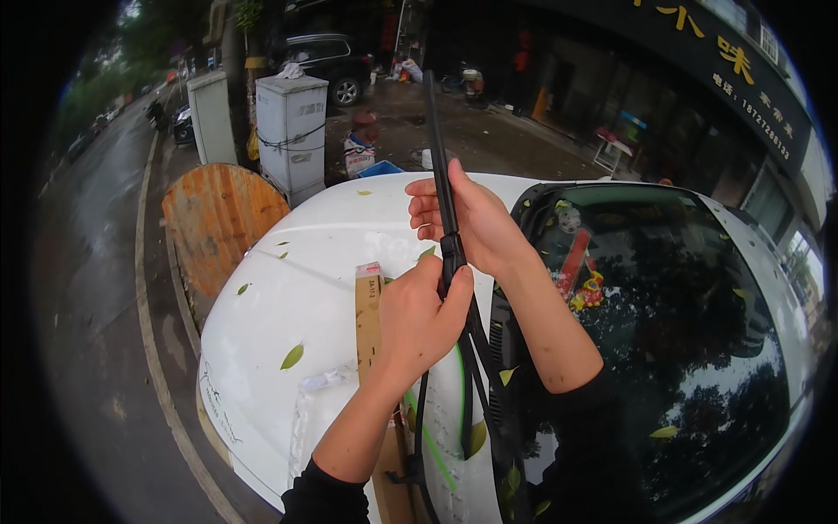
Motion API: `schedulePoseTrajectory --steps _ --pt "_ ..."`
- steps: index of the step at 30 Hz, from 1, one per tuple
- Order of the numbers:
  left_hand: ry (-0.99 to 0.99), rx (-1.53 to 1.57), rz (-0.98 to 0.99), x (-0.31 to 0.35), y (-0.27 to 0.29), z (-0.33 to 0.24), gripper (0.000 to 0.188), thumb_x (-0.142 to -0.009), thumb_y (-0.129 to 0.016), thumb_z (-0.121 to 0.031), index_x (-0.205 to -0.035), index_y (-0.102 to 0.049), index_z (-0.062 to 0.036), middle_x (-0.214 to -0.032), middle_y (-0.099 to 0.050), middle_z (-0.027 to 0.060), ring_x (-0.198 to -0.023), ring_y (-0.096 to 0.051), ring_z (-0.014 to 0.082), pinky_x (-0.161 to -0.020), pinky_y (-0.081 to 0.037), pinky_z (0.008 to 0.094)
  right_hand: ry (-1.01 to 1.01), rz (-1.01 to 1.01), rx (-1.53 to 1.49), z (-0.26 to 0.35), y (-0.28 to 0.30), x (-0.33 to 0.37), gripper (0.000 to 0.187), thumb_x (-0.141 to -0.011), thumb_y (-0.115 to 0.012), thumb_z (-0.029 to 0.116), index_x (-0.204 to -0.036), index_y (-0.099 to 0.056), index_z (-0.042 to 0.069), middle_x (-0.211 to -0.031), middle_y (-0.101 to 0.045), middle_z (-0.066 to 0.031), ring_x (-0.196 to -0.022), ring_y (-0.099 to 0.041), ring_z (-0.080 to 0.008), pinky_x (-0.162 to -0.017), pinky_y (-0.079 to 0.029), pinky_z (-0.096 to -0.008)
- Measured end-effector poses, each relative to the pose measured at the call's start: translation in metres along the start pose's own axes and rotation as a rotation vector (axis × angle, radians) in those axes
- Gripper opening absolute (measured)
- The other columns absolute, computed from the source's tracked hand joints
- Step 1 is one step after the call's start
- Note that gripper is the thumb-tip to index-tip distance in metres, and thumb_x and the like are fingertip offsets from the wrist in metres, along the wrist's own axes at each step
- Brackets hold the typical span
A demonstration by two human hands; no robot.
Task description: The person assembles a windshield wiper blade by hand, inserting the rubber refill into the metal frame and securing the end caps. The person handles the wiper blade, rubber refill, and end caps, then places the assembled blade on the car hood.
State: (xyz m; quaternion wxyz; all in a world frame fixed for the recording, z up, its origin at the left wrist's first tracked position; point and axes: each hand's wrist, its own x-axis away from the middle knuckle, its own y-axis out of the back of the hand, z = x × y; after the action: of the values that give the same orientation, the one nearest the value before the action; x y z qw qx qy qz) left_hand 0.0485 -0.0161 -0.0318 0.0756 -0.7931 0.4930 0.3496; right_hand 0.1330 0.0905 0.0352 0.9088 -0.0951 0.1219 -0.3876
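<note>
A black wiper blade [441, 166] stands raised over the white car's hood, on its dark wiper arm [483, 358]. My left hand [417, 313] is closed around its lower part, the thumb pressed just below the connector [452, 249]. Behind the blade, my right hand [478, 218] is cupped with the palm toward it; the fingers curl past its left side and the thumb points up on the right. Whether the palm touches the blade is hard to tell. Under my left forearm lies a long cardboard box [368, 319], partly covered, beside a green-edged strip [436, 454].
The white hood [305, 236] carries scattered leaves and a clear plastic sleeve [319, 393]. To the right is the windshield [655, 323]. A round wooden board [223, 227] and a grey cabinet [292, 131] stand past the hood, with a blue bin [377, 169] nearby.
</note>
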Motion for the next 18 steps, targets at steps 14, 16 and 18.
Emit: schedulePoseTrajectory --steps 14,16,18 --pt "0.306 0.955 0.053 -0.007 -0.013 0.025 0.017 -0.096 -0.051 -0.016 -0.092 -0.059 -0.0011 -0.084 -0.062 0.0029 -0.076 -0.06 0.012 -0.068 -0.049 0.0277 0.052 0.043 0.504 0.004 0.019 0.061 0.034 -0.09 -0.06 0.006 -0.122 -0.058 -0.004 -0.102 -0.062 -0.006 -0.093 -0.058 -0.0125 -0.084 -0.048 -0.027" --pt "0.416 1.064 0.137 -0.012 -0.006 0.025 0.02 -0.097 -0.048 -0.014 -0.104 -0.06 0.0006 -0.095 -0.064 0.0061 -0.086 -0.062 0.0146 -0.076 -0.05 0.03 0.124 0.041 0.626 0.004 0.02 0.06 0.033 -0.09 -0.061 0.009 -0.121 -0.059 -0.003 -0.103 -0.063 -0.0053 -0.091 -0.057 -0.013 -0.084 -0.047 -0.026" --pt "0.427 1.08 0.208 -0.017 -0.001 0.029 0.028 -0.097 -0.048 -0.013 -0.117 -0.059 0.0043 -0.105 -0.066 0.0115 -0.092 -0.064 0.0187 -0.083 -0.052 0.0338 0.085 0.017 0.593 0.006 0.015 0.061 0.031 -0.089 -0.06 0.008 -0.118 -0.061 -0.003 -0.099 -0.064 -0.0049 -0.088 -0.058 -0.0116 -0.08 -0.047 -0.0252"
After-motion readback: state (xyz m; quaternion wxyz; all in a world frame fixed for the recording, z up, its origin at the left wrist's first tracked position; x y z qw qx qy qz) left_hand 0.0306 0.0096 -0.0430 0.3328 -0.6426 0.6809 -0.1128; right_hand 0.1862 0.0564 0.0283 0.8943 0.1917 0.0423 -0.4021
